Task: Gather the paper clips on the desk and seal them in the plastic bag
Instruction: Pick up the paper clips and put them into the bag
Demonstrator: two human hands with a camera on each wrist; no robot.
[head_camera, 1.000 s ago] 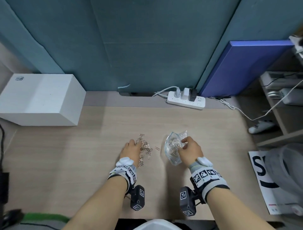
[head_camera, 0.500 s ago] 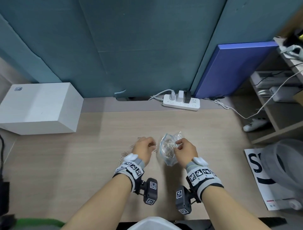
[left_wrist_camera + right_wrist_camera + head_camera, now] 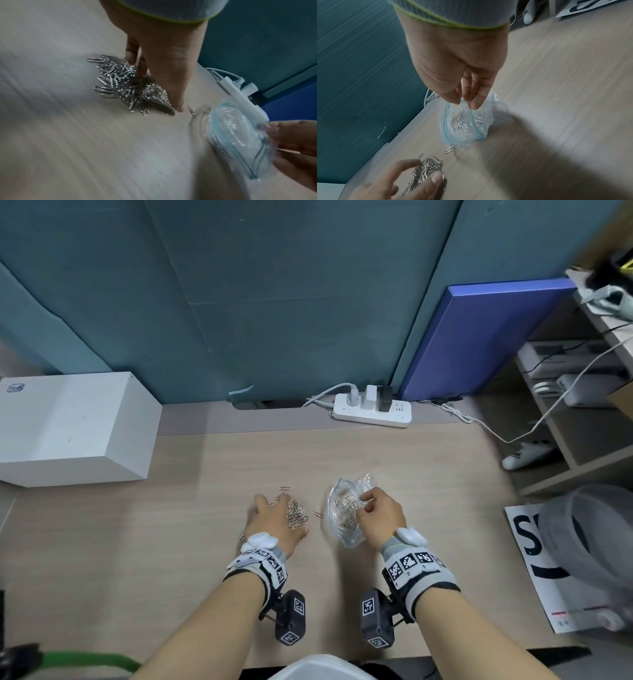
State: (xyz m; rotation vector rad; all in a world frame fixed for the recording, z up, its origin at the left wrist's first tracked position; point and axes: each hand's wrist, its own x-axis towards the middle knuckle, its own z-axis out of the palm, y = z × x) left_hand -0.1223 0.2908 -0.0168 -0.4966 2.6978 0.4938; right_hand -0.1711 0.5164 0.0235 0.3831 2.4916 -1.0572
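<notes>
A pile of silver paper clips [image 3: 296, 513] [image 3: 126, 86] [image 3: 426, 170] lies on the wooden desk [image 3: 137, 542]. My left hand [image 3: 277, 518] [image 3: 157, 86] rests on the pile with spread, nearly straight fingers and thumb on either side of it, gripping nothing. One stray clip [image 3: 318, 514] [image 3: 191, 110] [image 3: 450, 149] lies between the pile and the bag. The clear plastic bag [image 3: 342, 518] [image 3: 236, 138] [image 3: 465, 121], with a blue zip strip, holds several clips. Its mouth faces the pile. My right hand [image 3: 368, 505] [image 3: 465, 104] pinches the bag's upper rim and holds it open.
A white box [image 3: 75, 426] stands at the desk's back left. A white power strip [image 3: 371, 410] with plugs lies at the back edge, a blue board [image 3: 479, 337] leaning behind it. A shelf unit [image 3: 582, 405], a grey bin [image 3: 599, 542] and a printed sheet [image 3: 534, 559] are right of the desk.
Half a second ago my left hand was bunched at the bag's mouth. It has since moved back left onto the pile with fingers spread. My right hand has kept hold of the bag.
</notes>
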